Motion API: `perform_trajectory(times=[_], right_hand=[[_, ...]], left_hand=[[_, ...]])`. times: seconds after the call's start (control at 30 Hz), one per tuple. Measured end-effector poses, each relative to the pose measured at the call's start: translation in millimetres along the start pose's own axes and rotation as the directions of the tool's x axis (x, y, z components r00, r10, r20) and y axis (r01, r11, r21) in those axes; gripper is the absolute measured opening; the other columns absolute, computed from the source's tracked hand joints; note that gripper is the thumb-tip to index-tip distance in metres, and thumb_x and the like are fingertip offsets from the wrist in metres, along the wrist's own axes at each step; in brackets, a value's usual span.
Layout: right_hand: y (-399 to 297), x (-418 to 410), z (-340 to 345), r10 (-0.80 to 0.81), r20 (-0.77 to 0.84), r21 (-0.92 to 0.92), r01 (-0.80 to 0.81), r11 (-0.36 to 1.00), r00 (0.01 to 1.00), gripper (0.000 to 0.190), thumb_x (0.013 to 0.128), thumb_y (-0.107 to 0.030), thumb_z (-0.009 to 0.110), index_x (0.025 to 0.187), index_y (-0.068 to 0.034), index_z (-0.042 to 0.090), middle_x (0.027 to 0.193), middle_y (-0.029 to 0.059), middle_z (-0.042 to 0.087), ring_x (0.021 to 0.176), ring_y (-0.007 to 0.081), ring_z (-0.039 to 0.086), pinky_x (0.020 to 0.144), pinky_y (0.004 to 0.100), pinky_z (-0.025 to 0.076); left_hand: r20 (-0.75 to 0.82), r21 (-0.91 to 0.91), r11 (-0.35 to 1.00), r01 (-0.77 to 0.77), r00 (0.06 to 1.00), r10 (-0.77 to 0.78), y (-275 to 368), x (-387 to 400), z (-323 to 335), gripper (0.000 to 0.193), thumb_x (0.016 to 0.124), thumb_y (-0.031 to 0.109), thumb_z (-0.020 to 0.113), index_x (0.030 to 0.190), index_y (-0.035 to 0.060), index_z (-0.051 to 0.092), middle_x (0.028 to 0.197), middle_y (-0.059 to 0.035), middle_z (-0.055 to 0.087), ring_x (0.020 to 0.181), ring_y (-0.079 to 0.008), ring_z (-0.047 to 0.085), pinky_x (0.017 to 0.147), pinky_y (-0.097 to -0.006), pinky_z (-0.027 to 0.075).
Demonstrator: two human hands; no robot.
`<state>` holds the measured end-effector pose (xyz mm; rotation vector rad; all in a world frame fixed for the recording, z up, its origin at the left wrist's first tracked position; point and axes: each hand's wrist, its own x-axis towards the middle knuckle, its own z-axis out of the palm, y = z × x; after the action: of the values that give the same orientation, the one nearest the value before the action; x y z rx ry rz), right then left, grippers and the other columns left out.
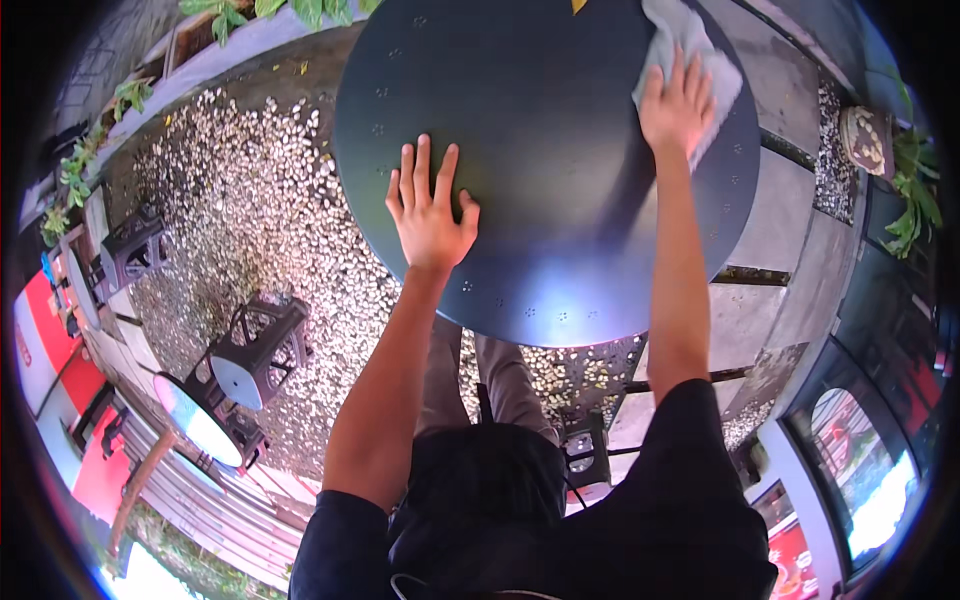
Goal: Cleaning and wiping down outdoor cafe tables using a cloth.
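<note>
A round dark table (525, 150) with small punched flower patterns along its rim stands before me. My left hand (433, 210) rests palm down on its left part, fingers spread and holding nothing. At the far right of the tabletop, my right hand (677, 105) lies over a light grey cloth (673, 37) and presses it against the surface. The cloth is crumpled, and its far end reaches the top of the picture. Part of it is hidden under my palm. A yellow leaf (578, 6) shows at the far edge of the view.
Pale pebbles (247, 180) cover the ground to the left. Dark plastic stools (259, 352) stand there, near another round table (199, 420). Concrete slabs (780, 195) with gaps run along the right. A planter (866, 139) stands beyond them, and leafy plants (307, 11) line the far left.
</note>
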<state>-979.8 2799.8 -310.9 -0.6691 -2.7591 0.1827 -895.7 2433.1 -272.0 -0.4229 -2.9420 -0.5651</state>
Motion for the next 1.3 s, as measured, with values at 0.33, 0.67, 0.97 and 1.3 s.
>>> perform_trajectory(times=[0.33,0.67,0.97,1.3], right_hand=[[157,-135,-73,0.513,-0.005,-0.164,-0.506,0.847,0.859,0.074,0.11,-0.06,0.027,0.17,-0.018,0.026,0.176,0.0158,0.023,0.164,0.0346,0.016,0.131,0.0529,0.014],[-41,-30,-2,0.433,-0.102,-0.143,-0.444,0.885,0.896,0.077,0.107,-0.057,0.032,0.168,-0.009,0.029,0.175,0.0238,0.022,0.164,0.0387,0.014,0.129,0.0598,0.01],[-265,4,23,-0.518,0.11,0.126,0.505,0.854,0.848,0.064,0.111,-0.049,0.035,0.167,-0.019,0.034,0.176,0.0114,0.024,0.164,0.0272,0.018,0.132,0.0519,0.009],[-105,98,26,-0.26,0.183,-0.243,0.299,0.923,0.948,0.064,0.112,-0.055,0.023,0.171,-0.03,0.02,0.179,0.0054,0.016,0.165,0.0258,0.015,0.132,0.0507,0.012]], left_hand=[[-0.008,0.0,1.0,-0.018,1.0,0.018,9,2,-10,0.064,0.09,0.022,0.059,0.154,0.0154,0.053,0.167,-0.0173,0.041,0.155,-0.0394,0.036,0.124,-0.0568,0.027],[0.017,0.019,1.0,0.005,1.0,-0.006,4,2,-11,0.067,0.088,0.024,0.063,0.154,0.0167,0.054,0.168,-0.0167,0.039,0.155,-0.0381,0.036,0.124,-0.0563,0.028],[0.058,-0.007,1.0,0.014,0.998,-0.014,5,1,-8,0.07,0.089,0.026,0.062,0.157,0.0186,0.05,0.17,-0.0163,0.036,0.156,-0.0383,0.034,0.125,-0.0569,0.026],[0.034,-0.02,1.0,-0.001,0.999,0.001,4,2,-10,0.066,0.089,0.022,0.061,0.155,0.0164,0.053,0.168,-0.0173,0.038,0.155,-0.0397,0.035,0.124,-0.0572,0.027]])
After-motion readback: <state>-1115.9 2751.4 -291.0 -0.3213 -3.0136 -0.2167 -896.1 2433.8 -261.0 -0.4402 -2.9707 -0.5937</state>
